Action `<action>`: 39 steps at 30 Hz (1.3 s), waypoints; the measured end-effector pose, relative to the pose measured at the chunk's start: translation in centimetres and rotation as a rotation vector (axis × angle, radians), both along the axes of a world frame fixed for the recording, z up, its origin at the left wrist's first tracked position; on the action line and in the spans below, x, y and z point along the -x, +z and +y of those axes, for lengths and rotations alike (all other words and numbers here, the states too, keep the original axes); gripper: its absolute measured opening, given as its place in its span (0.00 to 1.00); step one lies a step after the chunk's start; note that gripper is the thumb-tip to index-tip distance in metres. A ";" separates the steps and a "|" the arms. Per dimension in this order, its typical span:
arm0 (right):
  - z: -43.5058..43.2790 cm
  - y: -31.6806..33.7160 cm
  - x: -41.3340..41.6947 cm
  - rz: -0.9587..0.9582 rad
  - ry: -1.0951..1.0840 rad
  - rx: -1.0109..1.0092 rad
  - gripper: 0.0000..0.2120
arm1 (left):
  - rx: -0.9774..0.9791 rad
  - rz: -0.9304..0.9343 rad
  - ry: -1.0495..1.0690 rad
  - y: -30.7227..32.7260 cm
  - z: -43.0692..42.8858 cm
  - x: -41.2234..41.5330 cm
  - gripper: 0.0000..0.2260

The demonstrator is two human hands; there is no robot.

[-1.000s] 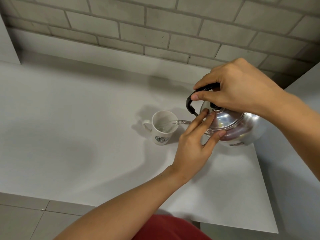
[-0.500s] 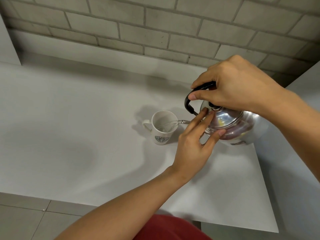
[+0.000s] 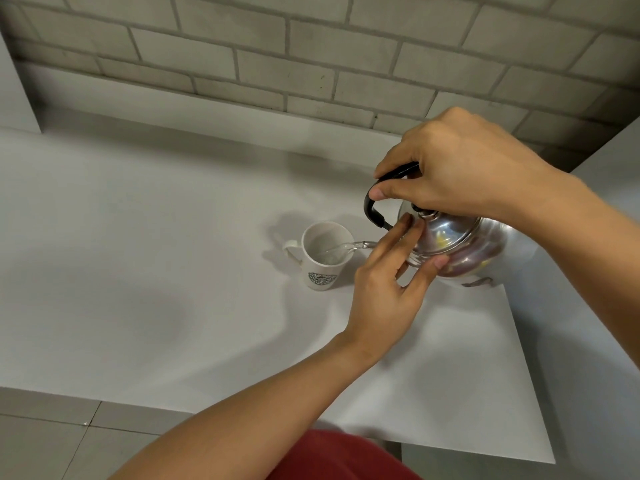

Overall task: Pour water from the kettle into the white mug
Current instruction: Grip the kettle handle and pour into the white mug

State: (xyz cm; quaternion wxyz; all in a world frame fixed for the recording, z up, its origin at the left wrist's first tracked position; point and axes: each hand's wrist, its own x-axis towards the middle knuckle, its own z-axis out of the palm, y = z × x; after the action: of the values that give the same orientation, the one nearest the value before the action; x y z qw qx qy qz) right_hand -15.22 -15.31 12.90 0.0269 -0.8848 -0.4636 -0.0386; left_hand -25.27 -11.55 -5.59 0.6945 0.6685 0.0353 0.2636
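Observation:
A shiny steel kettle (image 3: 464, 251) with a black handle hangs tilted to the left above the white counter (image 3: 138, 271). My right hand (image 3: 460, 174) is closed around that handle. My left hand (image 3: 388, 285) rests its fingertips flat on the kettle's lid and its thumb on the body, fingers spread. A clear stream of water runs from the spout into the white mug (image 3: 323, 258), which stands upright with a green logo on its side and its handle to the left. Some water shows inside the mug.
A grey brick wall (image 3: 311, 46) rises behind the counter. The counter's front edge runs along the bottom, with floor tiles (image 3: 41, 441) below on the left. A red garment (image 3: 343, 459) shows at the bottom. A white surface (image 3: 588, 341) lies lower on the right.
The kettle has tipped slightly further to the left and the stream of water into the mug continues. Both hands keep their hold.

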 end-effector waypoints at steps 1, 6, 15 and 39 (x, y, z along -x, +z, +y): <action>0.0 0.0 -0.1 -0.007 0.003 0.003 0.14 | 0.005 0.001 -0.001 0.1 0.0 0.0 0.24; 0.2 -0.1 -0.3 -0.027 0.016 0.009 0.15 | 0.017 -0.005 0.000 0.4 0.0 0.1 0.24; 0.6 0.2 -0.4 -0.069 0.038 0.024 0.15 | 0.037 -0.005 0.010 0.6 -0.1 0.0 0.24; 1.9 0.3 -0.5 -0.106 0.040 0.069 0.15 | 0.101 -0.025 0.004 0.6 0.1 -0.3 0.24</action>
State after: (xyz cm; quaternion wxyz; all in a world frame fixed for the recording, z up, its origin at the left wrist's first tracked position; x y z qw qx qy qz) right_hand -14.68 -13.44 13.19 -0.0274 -0.8725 -0.4830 -0.0686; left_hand -24.94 -11.45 -4.95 0.7274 0.6291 0.0413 0.2710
